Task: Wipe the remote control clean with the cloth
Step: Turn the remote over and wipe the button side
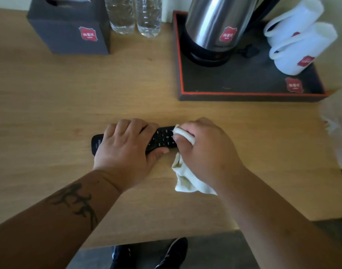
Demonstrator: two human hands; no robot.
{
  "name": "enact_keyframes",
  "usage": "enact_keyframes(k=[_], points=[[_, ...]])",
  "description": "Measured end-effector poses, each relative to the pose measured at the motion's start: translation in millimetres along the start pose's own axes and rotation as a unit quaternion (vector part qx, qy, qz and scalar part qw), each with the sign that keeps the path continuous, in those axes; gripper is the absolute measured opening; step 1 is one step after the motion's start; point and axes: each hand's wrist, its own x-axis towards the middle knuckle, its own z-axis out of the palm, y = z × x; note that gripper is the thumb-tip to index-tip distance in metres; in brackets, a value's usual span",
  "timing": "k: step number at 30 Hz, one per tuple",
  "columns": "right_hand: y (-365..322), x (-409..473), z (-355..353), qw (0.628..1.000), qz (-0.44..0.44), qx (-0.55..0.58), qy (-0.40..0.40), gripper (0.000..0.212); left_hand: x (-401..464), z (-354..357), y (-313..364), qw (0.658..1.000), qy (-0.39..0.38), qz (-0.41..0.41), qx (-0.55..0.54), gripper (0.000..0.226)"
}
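On the table (50, 113), the left hand (125, 150) grips the black remote (162, 139), fingers curled over it, while the right hand (207, 150) clutches the cloth (185, 179) against its right end.

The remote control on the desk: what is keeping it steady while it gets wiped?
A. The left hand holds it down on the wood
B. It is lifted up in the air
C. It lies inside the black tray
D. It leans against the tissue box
A: the left hand grips the remote control flat on the desk, while the right hand rubs the cloth on its other end.
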Motion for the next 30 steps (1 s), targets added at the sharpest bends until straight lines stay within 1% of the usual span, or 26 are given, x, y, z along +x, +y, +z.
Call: enact_keyframes(k=[2, 4, 6, 7, 11, 14, 17, 18, 20, 21, 23, 27, 30], points=[[5, -13, -3, 1.0, -0.004, 0.003, -0.021, 0.021, 0, 1, 0, 1.0, -0.001, 0.003, 0.0, 0.063], [10, -13, -12, 0.996, 0.018, 0.058, -0.058, 0.019, -1, 2, 0, 1.0, 0.013, 0.01, -0.001, 0.063], [14, 2, -19, 0.989, 0.044, 0.135, -0.047, 0.017, -1, 2, 0, 1.0, 0.023, 0.016, 0.003, 0.061], [15, 10, -20, 0.989, 0.043, 0.14, -0.029, 0.016, -1, 2, 0, 1.0, 0.023, 0.017, 0.003, 0.061], [16, 13, -7, 0.998, 0.023, 0.066, -0.004, 0.02, -1, 2, 0, 1.0, 0.016, 0.011, 0.005, 0.061], [21, -12, -5, 0.999, 0.013, 0.045, -0.021, 0.02, 0, 1, -1, 1.0, 0.006, 0.012, 0.007, 0.062], [27, -24, -11, 0.996, 0.023, 0.069, -0.059, 0.02, -1, 1, -1, 1.0, 0.004, 0.012, 0.003, 0.062], [29, -20, -12, 0.994, 0.029, 0.09, -0.05, 0.021, -1, 1, -1, 1.0, 0.006, 0.012, 0.004, 0.063], [27, -7, -11, 0.993, 0.033, 0.115, -0.003, 0.02, -1, 1, -1, 1.0, 0.007, 0.013, 0.007, 0.063], [23, 1, -9, 0.993, 0.033, 0.115, 0.016, 0.019, -1, 2, -1, 1.0, 0.006, 0.013, 0.007, 0.063], [15, 9, -2, 0.994, 0.035, 0.103, 0.027, 0.021, -1, 1, -1, 1.0, 0.003, 0.012, 0.009, 0.063], [12, -9, 5, 0.996, 0.04, 0.074, 0.041, 0.023, -1, 1, 0, 1.0, 0.002, 0.006, 0.005, 0.063], [13, -30, 2, 0.997, 0.039, 0.061, 0.006, 0.023, -1, 0, 1, 1.0, 0.003, 0.009, -0.002, 0.064]])
